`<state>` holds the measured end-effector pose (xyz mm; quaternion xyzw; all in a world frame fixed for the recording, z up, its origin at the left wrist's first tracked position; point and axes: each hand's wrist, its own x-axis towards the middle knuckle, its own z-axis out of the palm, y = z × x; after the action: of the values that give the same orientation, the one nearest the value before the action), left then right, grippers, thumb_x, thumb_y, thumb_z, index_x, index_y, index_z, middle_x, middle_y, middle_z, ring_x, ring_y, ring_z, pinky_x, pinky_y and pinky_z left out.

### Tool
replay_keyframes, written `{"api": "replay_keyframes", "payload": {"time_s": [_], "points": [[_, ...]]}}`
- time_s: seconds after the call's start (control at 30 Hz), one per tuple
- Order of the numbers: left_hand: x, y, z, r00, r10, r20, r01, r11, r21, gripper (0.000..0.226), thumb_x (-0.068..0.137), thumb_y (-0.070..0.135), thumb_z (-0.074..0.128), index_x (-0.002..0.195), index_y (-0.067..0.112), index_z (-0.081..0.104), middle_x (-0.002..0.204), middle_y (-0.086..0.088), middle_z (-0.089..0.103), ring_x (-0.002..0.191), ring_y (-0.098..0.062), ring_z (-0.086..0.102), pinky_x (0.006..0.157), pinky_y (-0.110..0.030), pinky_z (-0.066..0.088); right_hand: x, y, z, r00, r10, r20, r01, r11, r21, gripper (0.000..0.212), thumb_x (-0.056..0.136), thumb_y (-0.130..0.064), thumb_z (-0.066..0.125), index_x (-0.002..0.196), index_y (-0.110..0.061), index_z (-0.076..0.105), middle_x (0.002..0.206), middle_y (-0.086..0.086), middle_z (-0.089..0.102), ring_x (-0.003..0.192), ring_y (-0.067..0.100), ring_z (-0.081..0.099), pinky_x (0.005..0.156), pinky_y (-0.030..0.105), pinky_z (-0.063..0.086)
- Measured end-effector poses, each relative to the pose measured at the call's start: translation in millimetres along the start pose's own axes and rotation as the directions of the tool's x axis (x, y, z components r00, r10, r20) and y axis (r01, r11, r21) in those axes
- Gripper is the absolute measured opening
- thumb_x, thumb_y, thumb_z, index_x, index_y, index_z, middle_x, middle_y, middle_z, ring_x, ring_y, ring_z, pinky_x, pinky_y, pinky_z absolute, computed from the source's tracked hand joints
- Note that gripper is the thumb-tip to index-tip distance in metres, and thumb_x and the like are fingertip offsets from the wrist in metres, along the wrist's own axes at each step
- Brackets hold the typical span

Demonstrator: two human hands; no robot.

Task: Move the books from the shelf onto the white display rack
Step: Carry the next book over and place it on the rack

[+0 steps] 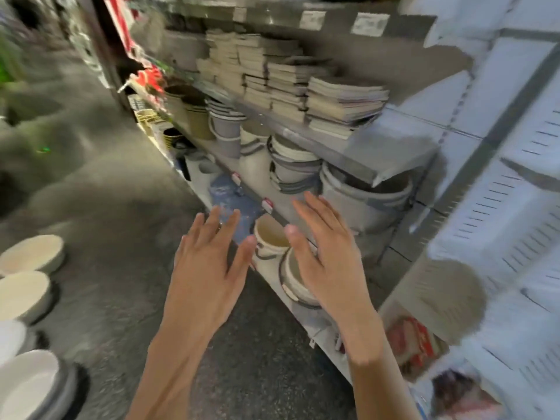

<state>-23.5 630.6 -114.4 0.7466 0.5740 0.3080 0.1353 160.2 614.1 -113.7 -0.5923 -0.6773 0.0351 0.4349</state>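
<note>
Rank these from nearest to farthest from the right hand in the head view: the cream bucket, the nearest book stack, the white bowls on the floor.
1. Cream bucket, just left of the right hand, on the low shelf.
2. Nearest book stack, above, on the upper shelf.
3. White bowls, far left, on the floor.

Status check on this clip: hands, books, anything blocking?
Left hand and right hand open, fingers spread, holding nothing. Books stacked on the shelf, untouched. Buckets below the shelf; nothing between hands and books.
</note>
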Motion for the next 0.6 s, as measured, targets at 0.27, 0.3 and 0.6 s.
{"api": "replay_keyframes", "payload": {"time_s": [0.27,0.3,0.6], "points": [[125,-62,-23,0.996,-0.083,-0.043,0.081,0.996,-0.029,0.080,0.084,0.077,0.011,0.153,0.039,0.029,0.164,0.010,0.016,0.152,-0.009,0.004,0.117,-0.028,0.007,141,-3,88,0.999,-0.030,0.030,0.026,0.991,0.129,0.061,0.098,-0.055,0.031,0.144,-0.020,0.050,0.152,-0.001,0.045,0.144,0.015,0.033,0.119,0.034,0.026],[135,-71,-24,0.995,-0.093,-0.045,0.092,0.995,-0.027,0.081,0.085,0.076,0.011,0.153,0.037,0.030,0.164,0.009,0.016,0.152,-0.010,0.004,0.118,-0.029,0.007,154,-4,99,0.999,-0.041,0.033,0.037,0.990,0.134,0.061,0.097,-0.054,0.031,0.143,-0.018,0.052,0.151,-0.001,0.046,0.144,0.015,0.033,0.118,0.036,0.028],[258,-184,-28,0.986,-0.150,-0.077,0.150,0.989,-0.010,0.084,0.086,0.076,0.010,0.154,0.033,0.033,0.164,0.003,0.020,0.153,-0.016,0.008,0.122,-0.041,0.013,262,2,232,0.996,-0.075,0.056,0.064,0.983,0.173,0.062,0.098,-0.058,0.033,0.140,-0.018,0.055,0.148,0.002,0.050,0.140,0.016,0.040,0.113,0.046,0.036]]}}
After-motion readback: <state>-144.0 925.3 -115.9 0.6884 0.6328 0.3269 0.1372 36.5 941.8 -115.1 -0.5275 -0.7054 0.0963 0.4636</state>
